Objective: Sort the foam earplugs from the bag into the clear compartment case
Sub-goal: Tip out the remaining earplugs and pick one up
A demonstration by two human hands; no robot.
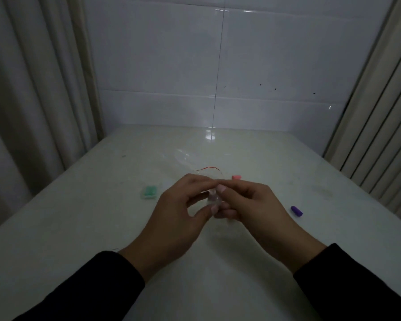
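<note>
Sleeves, black ones, come in from the bottom corners, and both my hands meet over the middle of the bench. Left hand and right hand are each pinching the clear bag, so both grips are clamped on it, thumbs and fingertips close together. Something pale pink sits inside the bag between my fingers, too blurry to call. Purple earplug lies off to the right, well apart from my hands. Pink earplug sits just past my right fingers. Green-filled little case rests to the left. White tiled wall behind, curtains at both sides.
</note>
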